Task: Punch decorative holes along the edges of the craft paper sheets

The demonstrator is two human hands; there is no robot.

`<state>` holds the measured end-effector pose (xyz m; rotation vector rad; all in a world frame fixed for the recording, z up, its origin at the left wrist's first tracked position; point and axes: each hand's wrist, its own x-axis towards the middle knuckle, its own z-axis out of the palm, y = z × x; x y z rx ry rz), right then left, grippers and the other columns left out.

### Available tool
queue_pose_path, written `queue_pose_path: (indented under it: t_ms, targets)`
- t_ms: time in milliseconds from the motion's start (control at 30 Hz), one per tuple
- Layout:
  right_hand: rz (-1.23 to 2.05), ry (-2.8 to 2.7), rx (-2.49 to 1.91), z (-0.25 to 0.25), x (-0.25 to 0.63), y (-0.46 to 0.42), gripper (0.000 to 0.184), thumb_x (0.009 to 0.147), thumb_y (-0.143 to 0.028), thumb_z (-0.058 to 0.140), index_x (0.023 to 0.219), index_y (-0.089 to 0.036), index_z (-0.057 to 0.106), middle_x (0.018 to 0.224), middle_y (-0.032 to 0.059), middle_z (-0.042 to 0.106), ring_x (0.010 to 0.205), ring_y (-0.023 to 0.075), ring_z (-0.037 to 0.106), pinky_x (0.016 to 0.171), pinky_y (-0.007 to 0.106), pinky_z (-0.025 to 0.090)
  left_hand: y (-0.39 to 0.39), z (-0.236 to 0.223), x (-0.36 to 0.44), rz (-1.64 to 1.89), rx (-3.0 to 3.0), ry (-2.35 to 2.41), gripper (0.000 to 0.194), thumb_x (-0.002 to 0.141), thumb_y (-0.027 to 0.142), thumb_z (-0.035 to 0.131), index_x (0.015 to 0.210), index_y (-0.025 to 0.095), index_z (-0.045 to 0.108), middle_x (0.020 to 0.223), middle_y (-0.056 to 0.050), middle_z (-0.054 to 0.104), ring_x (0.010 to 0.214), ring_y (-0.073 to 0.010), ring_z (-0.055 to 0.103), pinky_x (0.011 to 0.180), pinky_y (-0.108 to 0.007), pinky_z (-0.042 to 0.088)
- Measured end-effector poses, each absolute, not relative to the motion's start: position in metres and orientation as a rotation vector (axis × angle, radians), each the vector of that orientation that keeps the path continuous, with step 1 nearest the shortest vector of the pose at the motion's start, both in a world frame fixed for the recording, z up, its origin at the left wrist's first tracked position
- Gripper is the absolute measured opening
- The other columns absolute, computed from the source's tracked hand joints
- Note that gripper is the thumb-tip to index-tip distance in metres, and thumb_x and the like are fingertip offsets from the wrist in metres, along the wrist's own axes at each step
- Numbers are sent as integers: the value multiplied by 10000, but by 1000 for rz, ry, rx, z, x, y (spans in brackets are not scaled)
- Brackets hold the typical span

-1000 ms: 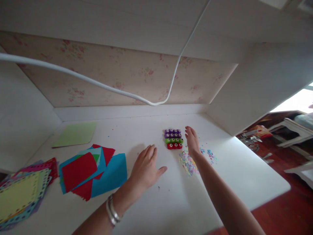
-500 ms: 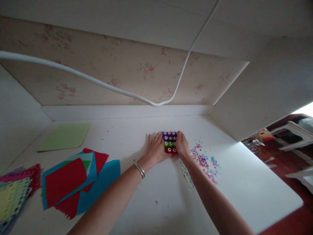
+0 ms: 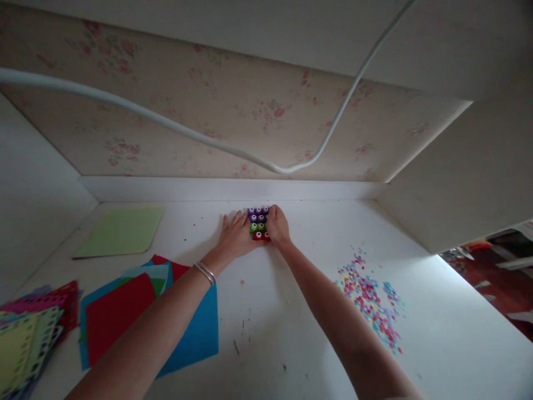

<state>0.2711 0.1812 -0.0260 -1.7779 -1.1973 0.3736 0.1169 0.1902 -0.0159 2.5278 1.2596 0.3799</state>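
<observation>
1. The eye-dotted blocks (image 3: 261, 218) sit on the counter (image 3: 320, 233) toward its back edge, grouped in rows: purple at the far side, then green, then red nearest the wearer. The right end of the rows is hidden.
2. Left hand (image 3: 236, 236): fingers fanned wide, set against the left side of the group; thumb reaches along the near edge, by the red row.
3. Right hand (image 3: 278, 225): fingers curled narrow at the right side, covering part of the rows. Whether it grips any single block, cannot tell.
4. Step in hand, as judged: bracing the group from both sides so that the rows stay together.
5. The next move, as judged, calls for even pressure from both hands; a heavier push on one side could skew the rows.
6. Right of the right forearm: a loose scatter of confetti (image 3: 368, 294), well apart from the blocks.
7. Left: red sheet (image 3: 119, 311) overlapping a blue sheet (image 3: 200, 333), both partly behind the left forearm; beyond them, a pale green sheet (image 3: 120, 230).
8. Far left: a pile of hole-edged sheets (image 3: 25, 344), cut by the frame.
9. Above: a white cable (image 3: 187, 132) sagging before floral wallpaper (image 3: 266, 111).
</observation>
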Motion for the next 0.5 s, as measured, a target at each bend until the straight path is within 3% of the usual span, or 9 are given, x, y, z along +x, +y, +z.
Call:
queue_pose_path:
  t_ms: [267, 400, 500]
  targets:
    - [503, -1205, -1679, -24, 245, 233, 390, 987, -451, 286, 896, -213, 581, 1029, 103, 667, 1019, 241, 586, 966, 391, 408, 229, -24, 87, 425, 2471, 1339, 916, 750, 739, 620, 1438, 170, 417, 1547, -180, 389, 1447, -395, 284, 1172, -548, 195]
    - [546, -1139, -1607, -12, 251, 216, 477, 960, -539, 333, 1137, -181, 594, 1264, 130, 624, 1221, 254, 520, 1068, 421, 358, 224, -20, 78, 469, 2443, 1355, 911, 734, 716, 660, 1396, 123, 461, 1519, -214, 414, 1440, -429, 286, 1171, -560, 209]
    - [568, -1090, -1533, -4, 257, 173, 557, 926, -602, 387, 1237, -176, 565, 1385, 135, 555, 1275, 245, 491, 1071, 388, 367, 198, -10, 64, 565, 2438, 1337, 711, 848, 592, 611, 1348, 98, 502, 1495, -201, 442, 1451, -376, 288, 1188, -510, 219]
